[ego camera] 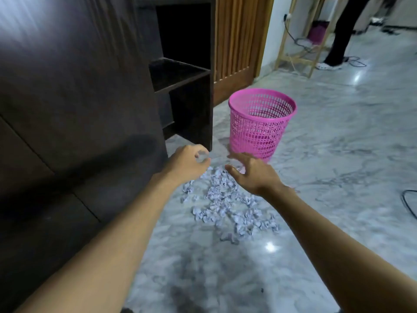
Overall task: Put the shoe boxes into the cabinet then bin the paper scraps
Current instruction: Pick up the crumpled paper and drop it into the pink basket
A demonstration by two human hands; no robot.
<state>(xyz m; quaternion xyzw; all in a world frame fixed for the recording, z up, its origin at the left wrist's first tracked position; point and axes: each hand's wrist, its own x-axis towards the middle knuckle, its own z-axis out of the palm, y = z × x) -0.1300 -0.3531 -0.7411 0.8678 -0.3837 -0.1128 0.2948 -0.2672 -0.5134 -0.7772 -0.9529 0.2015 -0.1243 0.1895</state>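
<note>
Both bare forearms reach out over the grey marble floor (225, 279). Between them the crumpled paper scraps (223, 199) lie strewn in a loose heap on the floor, just short of the bin. The left hand (187, 161) hangs over the heap's far left edge with its fingers curled in. A pale blur sits inside the curl, and I cannot tell whether it is a scrap. The right hand (255, 175) is released, with fingers spread and loosely bent above the heap's far end, gripping nothing. Just beyond stands the pink mesh bin (259, 129), upright, its bottom hidden by its wall. The dark cabinet (79, 98) fills the left, its open compartments (185, 71) too dark to read. Far back, a person's legs (340, 35) stand by a wooden frame (293, 57).
</note>
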